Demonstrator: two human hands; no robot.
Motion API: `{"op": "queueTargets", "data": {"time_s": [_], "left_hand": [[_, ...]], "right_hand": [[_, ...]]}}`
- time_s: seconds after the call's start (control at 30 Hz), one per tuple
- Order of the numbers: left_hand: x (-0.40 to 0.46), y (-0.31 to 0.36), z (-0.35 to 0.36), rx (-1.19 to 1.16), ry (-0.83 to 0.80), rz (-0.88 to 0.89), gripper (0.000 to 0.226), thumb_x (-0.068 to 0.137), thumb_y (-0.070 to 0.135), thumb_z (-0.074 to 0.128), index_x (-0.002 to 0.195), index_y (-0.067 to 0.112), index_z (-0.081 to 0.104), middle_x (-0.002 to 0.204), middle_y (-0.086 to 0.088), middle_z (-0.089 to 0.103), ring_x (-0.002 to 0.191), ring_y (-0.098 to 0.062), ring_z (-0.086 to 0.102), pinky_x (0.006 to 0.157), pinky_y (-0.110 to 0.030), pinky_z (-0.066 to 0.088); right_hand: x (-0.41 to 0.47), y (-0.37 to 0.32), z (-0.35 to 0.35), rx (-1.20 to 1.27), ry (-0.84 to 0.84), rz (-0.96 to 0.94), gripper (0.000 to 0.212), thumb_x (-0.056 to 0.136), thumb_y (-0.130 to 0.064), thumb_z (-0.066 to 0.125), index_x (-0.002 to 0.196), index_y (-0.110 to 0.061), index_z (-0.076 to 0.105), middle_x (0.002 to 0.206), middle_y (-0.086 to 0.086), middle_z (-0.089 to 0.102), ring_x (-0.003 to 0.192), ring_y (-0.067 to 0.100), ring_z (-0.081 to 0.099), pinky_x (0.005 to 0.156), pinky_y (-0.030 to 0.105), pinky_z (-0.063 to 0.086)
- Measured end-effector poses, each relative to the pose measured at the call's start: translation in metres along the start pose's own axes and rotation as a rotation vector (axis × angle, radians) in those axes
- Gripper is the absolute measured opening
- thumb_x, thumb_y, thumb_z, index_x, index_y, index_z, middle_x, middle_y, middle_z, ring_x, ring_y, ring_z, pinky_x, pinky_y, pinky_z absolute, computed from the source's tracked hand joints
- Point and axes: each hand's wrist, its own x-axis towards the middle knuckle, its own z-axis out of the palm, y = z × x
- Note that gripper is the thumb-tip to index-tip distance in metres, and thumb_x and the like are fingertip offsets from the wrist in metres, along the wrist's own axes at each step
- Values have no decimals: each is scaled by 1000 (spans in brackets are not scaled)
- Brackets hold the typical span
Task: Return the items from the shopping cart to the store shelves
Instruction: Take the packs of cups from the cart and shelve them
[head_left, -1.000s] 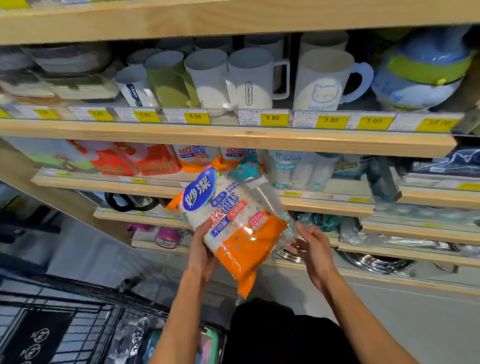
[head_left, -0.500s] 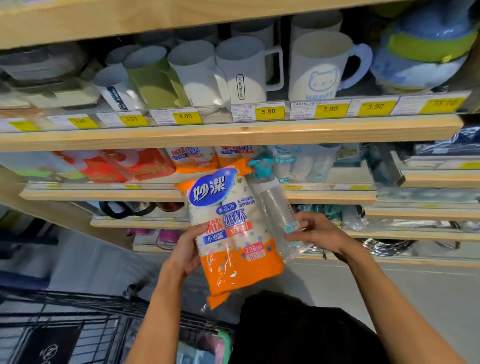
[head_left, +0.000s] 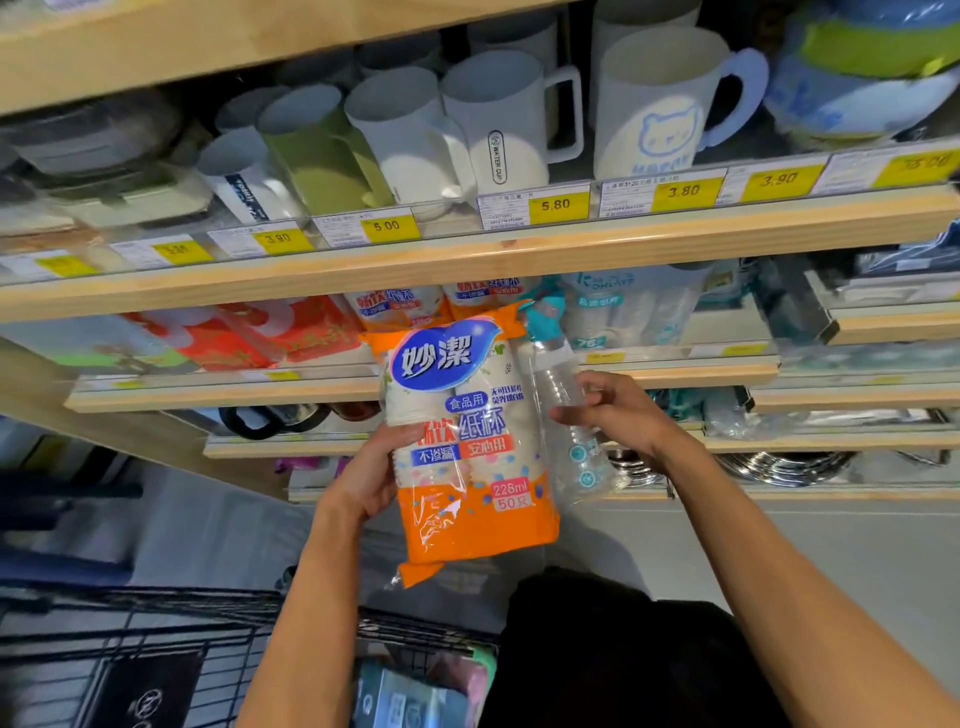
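Note:
My left hand (head_left: 371, 470) grips the left edge of an orange-and-white pack of paper cups (head_left: 467, 447), held upright in front of the shelves. My right hand (head_left: 621, 413) grips a clear sleeve of plastic cups (head_left: 569, 415) with a teal header, pressed against the pack's right side. Both packs rise to the second shelf (head_left: 218, 389), where matching orange paper-cup packs (head_left: 397, 306) and clear cup packs (head_left: 631, 306) stand. The black wire shopping cart (head_left: 130, 649) is at the bottom left, with items (head_left: 410, 696) inside.
The upper shelf (head_left: 467, 254) carries plastic mugs (head_left: 511, 130) behind yellow price tags. Red packs (head_left: 234, 338) sit left on the second shelf. Lower shelves hold dark-handled ware (head_left: 270, 418) and steel bowls (head_left: 784, 467). Grey floor runs below the shelving.
Both hands have lifted the two packs upward and turned them upright, closer to the second shelf. My right hand has closed around the clear sleeve.

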Motion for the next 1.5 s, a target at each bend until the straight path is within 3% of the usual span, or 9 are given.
{"op": "queueTargets", "data": {"time_s": [0.23, 0.43, 0.57, 0.7, 0.97, 1.1, 1.23, 1.4, 1.5], "left_hand": [[-2, 4, -14, 49, 18, 97, 100, 31, 40, 99, 119, 12, 60, 102, -13, 76, 87, -26, 75, 71, -39, 62], [5, 11, -21, 87, 117, 164, 92, 41, 38, 98, 119, 7, 61, 111, -23, 72, 89, -30, 75, 67, -39, 61], [35, 20, -12, 35, 161, 191, 53, 83, 17, 76, 133, 11, 57, 119, -20, 70, 102, -35, 71, 80, -46, 59], [70, 37, 10, 35, 165, 235, 43, 90, 14, 68, 132, 7, 58, 115, -19, 72, 99, -34, 72, 77, -44, 59], [101, 48, 17, 6, 92, 314, 37, 92, 15, 64, 128, 6, 58, 117, -17, 70, 103, -31, 69, 88, -47, 57], [107, 59, 27, -38, 62, 345, 49, 91, 9, 62, 133, -12, 47, 104, -15, 74, 90, -24, 73, 76, -38, 59], [121, 67, 38, -61, 95, 326, 30, 93, -8, 54, 122, -4, 54, 101, -11, 75, 93, -20, 73, 84, -36, 60], [125, 76, 44, 333, 306, 248, 23, 92, 14, 68, 72, 11, 59, 56, 3, 65, 57, -13, 61, 62, -29, 51], [127, 68, 30, 601, 379, 444, 26, 79, 37, 81, 86, 22, 62, 80, 6, 66, 75, -6, 63, 71, -24, 54]], "right_hand": [[-11, 19, 9, 41, 103, -138, 36, 74, -9, 83, 106, -19, 69, 98, -1, 75, 94, 17, 71, 83, 35, 59], [-38, 55, -36, 90, 271, -148, 42, 72, -6, 81, 106, -26, 68, 102, -5, 75, 98, 20, 70, 73, 27, 60], [-63, 80, -66, 242, 369, -115, 65, 47, -41, 93, 106, -27, 71, 103, -3, 77, 95, 16, 73, 68, 23, 59], [-77, 95, -78, 332, 460, -124, 96, 32, -57, 93, 116, -18, 68, 107, 4, 75, 93, 17, 72, 72, 29, 60], [-92, 98, -81, 337, 459, -149, 47, 75, -5, 72, 121, -16, 65, 111, 5, 74, 106, 28, 69, 78, 35, 60], [-90, 97, -76, 352, 440, -159, 51, 65, -20, 79, 115, -21, 68, 109, 3, 75, 104, 25, 70, 75, 32, 61], [-89, 93, -72, 340, 436, -168, 65, 53, -37, 87, 114, -24, 68, 110, 2, 75, 103, 21, 71, 75, 32, 62], [-88, 93, -70, 290, 463, -157, 80, 45, -56, 90, 115, -23, 68, 114, 3, 73, 107, 22, 69, 85, 39, 60], [-87, 92, -68, 282, 487, -158, 88, 42, -61, 90, 117, -20, 67, 115, 4, 73, 108, 24, 69, 91, 46, 57]]}}
